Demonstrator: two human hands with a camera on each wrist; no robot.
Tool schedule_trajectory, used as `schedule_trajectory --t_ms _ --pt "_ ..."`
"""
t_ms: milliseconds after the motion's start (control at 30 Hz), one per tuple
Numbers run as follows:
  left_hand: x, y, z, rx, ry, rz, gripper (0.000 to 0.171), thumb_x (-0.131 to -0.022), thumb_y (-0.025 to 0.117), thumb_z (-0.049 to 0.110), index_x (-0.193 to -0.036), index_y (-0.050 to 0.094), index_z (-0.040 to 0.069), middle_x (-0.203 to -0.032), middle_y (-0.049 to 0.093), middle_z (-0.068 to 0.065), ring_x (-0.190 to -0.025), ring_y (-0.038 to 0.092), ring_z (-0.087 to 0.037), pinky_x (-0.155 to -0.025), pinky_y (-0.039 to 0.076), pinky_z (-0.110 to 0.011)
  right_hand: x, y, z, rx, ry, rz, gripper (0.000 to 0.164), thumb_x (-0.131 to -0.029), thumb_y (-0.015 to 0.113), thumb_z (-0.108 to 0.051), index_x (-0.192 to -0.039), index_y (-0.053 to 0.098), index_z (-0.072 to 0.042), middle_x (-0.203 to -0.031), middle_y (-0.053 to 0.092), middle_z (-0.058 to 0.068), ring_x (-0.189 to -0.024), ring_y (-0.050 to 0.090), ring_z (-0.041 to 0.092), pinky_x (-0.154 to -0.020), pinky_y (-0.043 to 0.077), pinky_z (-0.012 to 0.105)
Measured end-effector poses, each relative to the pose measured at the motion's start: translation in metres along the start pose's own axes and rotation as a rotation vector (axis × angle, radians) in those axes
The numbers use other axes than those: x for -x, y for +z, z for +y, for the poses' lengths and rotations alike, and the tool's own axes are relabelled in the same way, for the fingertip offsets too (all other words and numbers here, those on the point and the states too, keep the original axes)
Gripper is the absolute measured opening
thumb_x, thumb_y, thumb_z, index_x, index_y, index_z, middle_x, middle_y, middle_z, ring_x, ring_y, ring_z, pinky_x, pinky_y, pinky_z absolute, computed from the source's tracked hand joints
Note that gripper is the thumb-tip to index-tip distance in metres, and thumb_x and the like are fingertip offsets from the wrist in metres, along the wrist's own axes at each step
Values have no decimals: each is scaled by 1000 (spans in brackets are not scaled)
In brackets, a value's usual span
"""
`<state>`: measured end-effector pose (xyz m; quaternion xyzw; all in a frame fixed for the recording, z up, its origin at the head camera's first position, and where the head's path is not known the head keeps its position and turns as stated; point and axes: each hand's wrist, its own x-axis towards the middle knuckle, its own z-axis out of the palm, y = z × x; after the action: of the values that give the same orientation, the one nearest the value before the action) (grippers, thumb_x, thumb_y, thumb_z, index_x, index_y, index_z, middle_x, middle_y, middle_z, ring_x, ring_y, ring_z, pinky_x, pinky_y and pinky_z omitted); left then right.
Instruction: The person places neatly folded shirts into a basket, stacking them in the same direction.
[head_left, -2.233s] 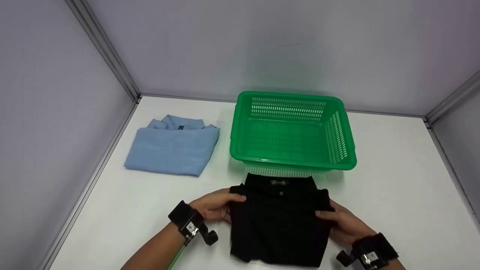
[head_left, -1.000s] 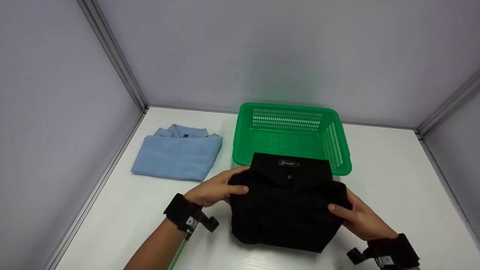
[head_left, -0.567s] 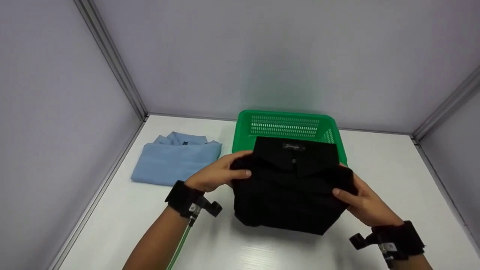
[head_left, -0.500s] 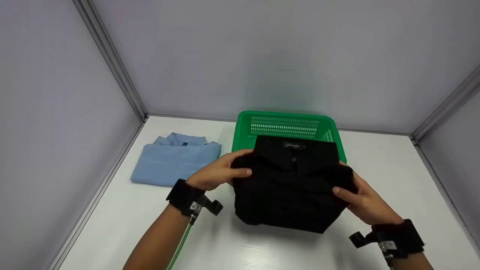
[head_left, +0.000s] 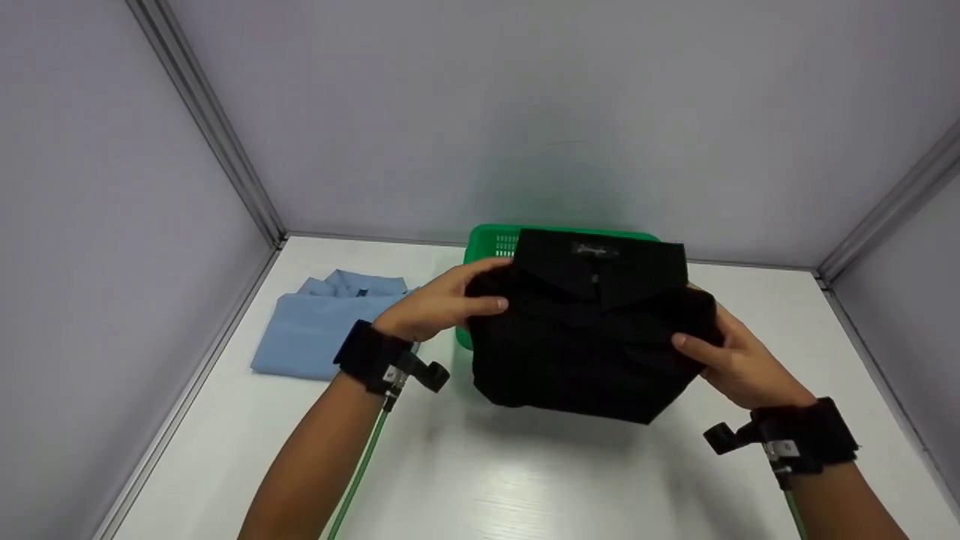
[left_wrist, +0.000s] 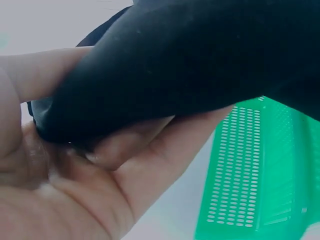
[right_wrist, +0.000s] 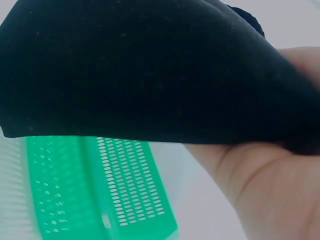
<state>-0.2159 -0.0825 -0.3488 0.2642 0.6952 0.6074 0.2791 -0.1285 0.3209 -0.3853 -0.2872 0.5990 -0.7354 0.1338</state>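
A folded black collared shirt [head_left: 577, 337] is held up in the air between both hands, its collar and neck label toward the back wall. My left hand [head_left: 442, 304] grips its left side, thumb on top and fingers underneath. On the opposite side my right hand [head_left: 739, 364] holds the shirt the same way. Behind and below it stands a green plastic basket [head_left: 487, 244], mostly hidden by the shirt in the head view. Both wrist views show the basket's slotted wall [left_wrist: 235, 170] beneath the cloth [right_wrist: 150, 75].
A folded light blue shirt [head_left: 307, 334] lies on the white table [head_left: 510, 480] at the left, partly behind the left hand. Grey walls [head_left: 562, 112] enclose the table at the back and sides. A green cable [head_left: 360, 472] runs along the left forearm.
Both hands have lifted the black shirt off the near part of the table and carried it forward, and it now covers most of the basket in the head view. The blue shirt stays put.
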Motion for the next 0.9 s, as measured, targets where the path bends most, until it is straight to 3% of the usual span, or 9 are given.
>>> schedule_trajectory --t_ms 267,467,633,900 --pt "-2 -9 16 -134 83 37 68 -107 60 12 -167 28 16 -162 44 -13 -134 62 -30 -104 58 -42 -17 -1 -17 99 2 92 67 -105 42 14 -165 27 -13 -144 53 2 -122 64 14 -98 59 28" --pt "-3 -5 21 -358 144 103 66 -108 60 20 -167 31 17 -169 39 -6 -152 45 -25 -123 43 -45 -25 -4 -23 200 -44 31 70 -106 42 13 -168 21 -12 -149 46 8 -126 61 17 -99 59 28" --pt "-5 -2 21 -506 182 156 64 -109 60 25 -166 34 19 -171 36 -5 -160 34 -25 -128 35 -48 -29 -5 -25 325 -76 73 73 -106 45 11 -170 19 -13 -154 45 9 -132 58 17 -102 57 27" --pt "-7 -3 17 -547 275 181 60 -109 59 20 -165 37 14 -162 50 -10 -146 53 -26 -122 43 -46 -33 3 -23 423 -69 244 74 -104 52 10 -168 27 -16 -152 49 12 -131 61 18 -100 59 26"
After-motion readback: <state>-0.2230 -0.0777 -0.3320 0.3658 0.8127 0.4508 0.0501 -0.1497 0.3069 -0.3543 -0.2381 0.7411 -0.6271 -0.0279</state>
